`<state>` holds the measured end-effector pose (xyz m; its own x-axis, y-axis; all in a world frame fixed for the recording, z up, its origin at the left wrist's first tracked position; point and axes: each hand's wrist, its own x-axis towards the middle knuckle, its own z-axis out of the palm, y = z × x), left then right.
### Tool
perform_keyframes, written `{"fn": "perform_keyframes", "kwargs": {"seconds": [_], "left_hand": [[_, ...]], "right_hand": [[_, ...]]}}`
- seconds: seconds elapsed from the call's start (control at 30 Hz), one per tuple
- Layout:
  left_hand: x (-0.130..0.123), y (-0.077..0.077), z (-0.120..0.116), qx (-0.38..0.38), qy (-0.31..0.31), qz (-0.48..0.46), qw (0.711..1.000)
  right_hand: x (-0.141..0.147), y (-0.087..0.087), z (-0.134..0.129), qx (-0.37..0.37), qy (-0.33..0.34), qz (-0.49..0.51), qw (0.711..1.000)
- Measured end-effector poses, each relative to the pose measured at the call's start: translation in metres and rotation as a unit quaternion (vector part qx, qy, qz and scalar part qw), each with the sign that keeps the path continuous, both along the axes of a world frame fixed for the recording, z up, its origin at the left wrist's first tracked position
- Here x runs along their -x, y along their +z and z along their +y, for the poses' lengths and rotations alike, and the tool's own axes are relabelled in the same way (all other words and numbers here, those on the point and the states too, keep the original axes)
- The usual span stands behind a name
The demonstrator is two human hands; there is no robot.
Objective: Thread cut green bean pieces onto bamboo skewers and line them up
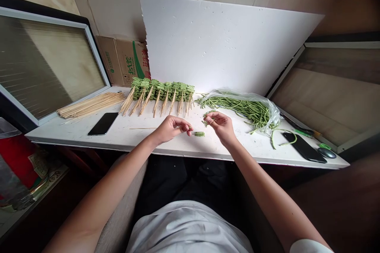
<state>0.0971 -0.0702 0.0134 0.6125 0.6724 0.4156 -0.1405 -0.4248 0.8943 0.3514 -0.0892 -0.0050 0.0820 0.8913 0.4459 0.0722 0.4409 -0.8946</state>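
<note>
Left hand closed to a pinch, fingertips on a small green piece, mostly hidden. Right hand curled, fingers gripping a short, bent length of slender green bean. Both hands over the white tabletop, near the middle of its front edge. A short green bean segment lies on the tabletop just below the gap between the hands. A thin, bare bamboo skewer lies to the left of the left hand.

Along the back edge: a row of bamboo skewers packed with folded green beans. To the right: long green beans in a clear plastic bag. Back left: a bundle of bare bamboo skewers.

Judged step: fingertip work on short bean lengths. Next move appears to call for a firm pinch on the bean length, with the bare skewer nearest.
</note>
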Motion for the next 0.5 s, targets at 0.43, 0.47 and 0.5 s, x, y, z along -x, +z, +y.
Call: {"fn": "perform_keyframes", "kwargs": {"seconds": [0.43, 0.47, 0.5], "left_hand": [[-0.004, -0.016, 0.012, 0.084, 0.096, 0.005, 0.992], [-0.004, -0.018, 0.014, 0.073, 0.119, 0.003, 0.990], [-0.003, -0.019, 0.016, 0.064, 0.139, -0.002, 0.988]], "right_hand": [[-0.091, -0.031, 0.042, 0.043, -0.273, -0.343, 0.898], [-0.089, -0.029, 0.041, 0.038, -0.270, -0.335, 0.902], [-0.085, -0.025, 0.040, 0.030, -0.266, -0.320, 0.909]]}}
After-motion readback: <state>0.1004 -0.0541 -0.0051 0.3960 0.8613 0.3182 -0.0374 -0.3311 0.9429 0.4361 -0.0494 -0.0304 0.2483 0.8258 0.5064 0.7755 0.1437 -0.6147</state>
